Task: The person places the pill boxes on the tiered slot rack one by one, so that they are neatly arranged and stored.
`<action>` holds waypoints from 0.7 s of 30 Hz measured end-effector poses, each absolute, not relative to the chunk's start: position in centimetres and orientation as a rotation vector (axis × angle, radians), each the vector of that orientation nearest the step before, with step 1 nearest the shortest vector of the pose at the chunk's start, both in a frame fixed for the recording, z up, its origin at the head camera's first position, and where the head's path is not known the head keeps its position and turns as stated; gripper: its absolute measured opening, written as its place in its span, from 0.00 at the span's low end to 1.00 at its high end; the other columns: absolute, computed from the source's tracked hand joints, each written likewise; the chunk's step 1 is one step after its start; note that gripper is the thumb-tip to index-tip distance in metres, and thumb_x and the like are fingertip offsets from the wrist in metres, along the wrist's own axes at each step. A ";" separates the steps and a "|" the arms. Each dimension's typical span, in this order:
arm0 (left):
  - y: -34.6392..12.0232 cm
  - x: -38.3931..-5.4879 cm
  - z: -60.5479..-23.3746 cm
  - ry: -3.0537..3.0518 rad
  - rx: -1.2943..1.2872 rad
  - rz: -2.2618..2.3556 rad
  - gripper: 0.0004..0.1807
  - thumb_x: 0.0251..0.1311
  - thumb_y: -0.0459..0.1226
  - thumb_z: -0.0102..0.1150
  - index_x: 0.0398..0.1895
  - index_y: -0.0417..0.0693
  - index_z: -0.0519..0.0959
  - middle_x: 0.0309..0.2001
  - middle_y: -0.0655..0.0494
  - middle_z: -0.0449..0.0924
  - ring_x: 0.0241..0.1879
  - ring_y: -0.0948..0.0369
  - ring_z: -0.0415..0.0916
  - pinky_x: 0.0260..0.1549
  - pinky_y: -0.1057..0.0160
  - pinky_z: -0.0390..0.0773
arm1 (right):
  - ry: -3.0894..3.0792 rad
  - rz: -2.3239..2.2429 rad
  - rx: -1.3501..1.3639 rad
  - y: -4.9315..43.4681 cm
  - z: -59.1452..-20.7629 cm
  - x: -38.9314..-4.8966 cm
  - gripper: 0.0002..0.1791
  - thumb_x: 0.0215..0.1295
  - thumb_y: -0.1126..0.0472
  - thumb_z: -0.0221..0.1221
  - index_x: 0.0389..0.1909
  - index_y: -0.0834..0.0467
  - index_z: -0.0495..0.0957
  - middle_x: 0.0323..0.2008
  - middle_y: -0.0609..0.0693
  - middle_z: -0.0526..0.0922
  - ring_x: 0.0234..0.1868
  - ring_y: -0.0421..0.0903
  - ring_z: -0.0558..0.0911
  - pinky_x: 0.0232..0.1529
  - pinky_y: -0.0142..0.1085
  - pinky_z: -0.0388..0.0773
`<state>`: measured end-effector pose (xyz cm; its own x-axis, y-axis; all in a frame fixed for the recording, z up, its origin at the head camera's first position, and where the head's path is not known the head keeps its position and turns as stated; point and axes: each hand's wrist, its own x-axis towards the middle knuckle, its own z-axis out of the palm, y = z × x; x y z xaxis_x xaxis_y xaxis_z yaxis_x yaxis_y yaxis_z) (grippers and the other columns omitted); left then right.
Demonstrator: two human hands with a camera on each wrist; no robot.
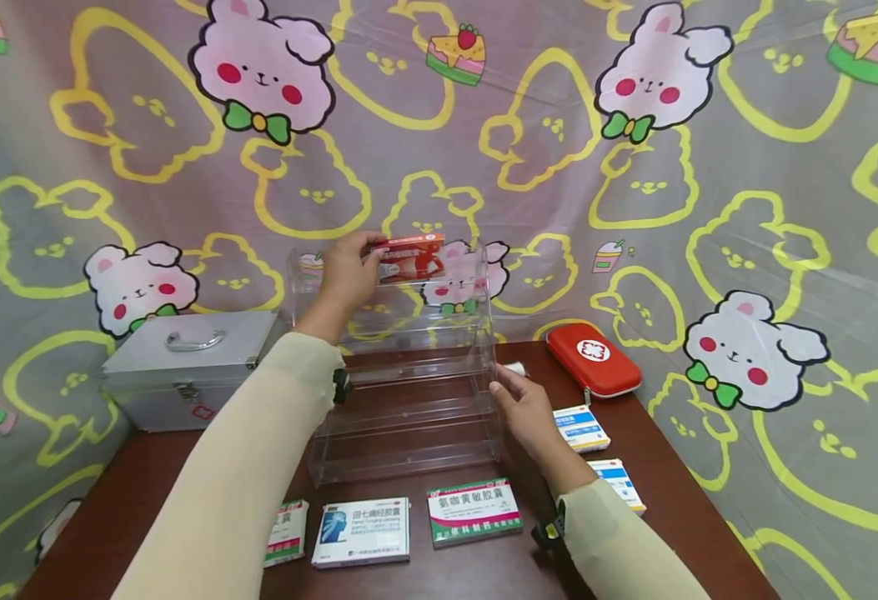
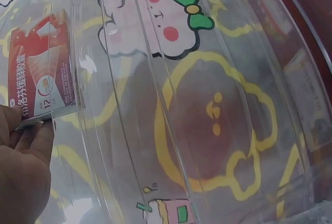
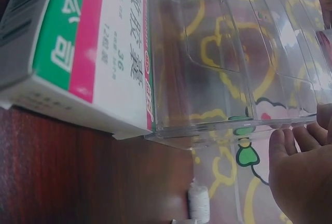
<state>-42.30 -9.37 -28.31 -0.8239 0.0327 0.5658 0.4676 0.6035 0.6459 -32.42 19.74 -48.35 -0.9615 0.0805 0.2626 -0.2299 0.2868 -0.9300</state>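
Observation:
A clear plastic tiered rack (image 1: 408,408) stands on the table in the head view. At its top tier my left hand (image 1: 350,271) pinches a red and white medicine box (image 1: 412,257) by one end. In the left wrist view the same medicine box (image 2: 42,68) lies against the clear plastic, with the fingers under its end and printed text facing out. My right hand (image 1: 524,412) grips the right side of the rack partway up. The right wrist view shows that hand (image 3: 306,156) with its thumb and fingers on either side of the side panel's edge.
In front of the rack lie a green and white medicine box (image 1: 474,512), a white one (image 1: 361,532) and a partly covered box (image 1: 287,533). Two blue and white boxes (image 1: 581,427) sit at right, near a red zip case (image 1: 594,358). A silver case (image 1: 191,367) stands left.

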 end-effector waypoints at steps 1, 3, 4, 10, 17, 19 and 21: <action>-9.2 -42.4 -28.3 -2.328 -0.401 -1.142 0.16 0.80 0.32 0.58 0.64 0.41 0.84 0.65 0.41 0.85 0.65 0.46 0.83 0.66 0.48 0.84 | -2.298 1.734 0.131 19.7 -48.4 -32.4 0.25 0.80 0.61 0.64 0.74 0.58 0.79 0.70 0.58 0.83 0.71 0.54 0.82 0.60 0.25 0.81; -8.8 -42.4 -28.3 -2.340 -0.409 -1.142 0.16 0.80 0.32 0.58 0.64 0.41 0.85 0.65 0.41 0.85 0.66 0.47 0.83 0.67 0.49 0.84 | -2.289 1.749 0.124 19.5 -48.4 -32.4 0.25 0.80 0.61 0.64 0.74 0.58 0.79 0.69 0.59 0.84 0.69 0.54 0.82 0.56 0.22 0.81; -8.5 -42.3 -28.2 -2.346 -0.411 -1.149 0.16 0.80 0.32 0.58 0.64 0.42 0.85 0.65 0.42 0.85 0.66 0.47 0.83 0.67 0.49 0.84 | -2.284 1.758 0.117 19.5 -48.4 -32.4 0.25 0.80 0.61 0.64 0.74 0.58 0.79 0.69 0.59 0.84 0.68 0.54 0.83 0.55 0.21 0.81; -7.3 -41.8 -28.0 -2.376 -0.413 -1.158 0.16 0.81 0.33 0.57 0.65 0.44 0.84 0.67 0.44 0.84 0.68 0.48 0.81 0.68 0.50 0.83 | -2.265 1.793 0.102 19.2 -48.5 -32.2 0.25 0.80 0.62 0.63 0.74 0.60 0.78 0.70 0.59 0.83 0.68 0.54 0.82 0.55 0.21 0.81; -6.9 -41.8 -27.8 -2.383 -0.416 -1.123 0.17 0.82 0.35 0.57 0.67 0.44 0.84 0.67 0.43 0.83 0.68 0.47 0.81 0.68 0.49 0.83 | -2.258 1.798 0.102 19.2 -48.4 -32.2 0.25 0.80 0.62 0.63 0.75 0.60 0.78 0.71 0.59 0.82 0.70 0.54 0.82 0.59 0.25 0.82; -7.0 -41.8 -27.8 -2.383 -0.426 -1.115 0.17 0.81 0.35 0.57 0.67 0.44 0.84 0.68 0.43 0.83 0.68 0.47 0.81 0.68 0.49 0.83 | -2.264 1.786 0.101 19.2 -48.4 -32.2 0.25 0.81 0.62 0.62 0.75 0.60 0.78 0.71 0.59 0.82 0.69 0.54 0.82 0.60 0.27 0.83; -7.1 -41.9 -27.9 -2.378 -0.437 -1.126 0.19 0.81 0.35 0.58 0.69 0.44 0.83 0.69 0.43 0.82 0.68 0.46 0.81 0.69 0.49 0.83 | -2.269 1.775 0.101 19.3 -48.4 -32.2 0.25 0.81 0.61 0.62 0.75 0.60 0.78 0.71 0.60 0.82 0.69 0.55 0.82 0.61 0.29 0.83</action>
<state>-41.88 -7.06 -27.91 -0.8388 0.0830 0.5381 0.4690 0.6122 0.6366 -32.17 19.26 -48.41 -0.9643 0.1030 0.2439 -0.2119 0.2519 -0.9443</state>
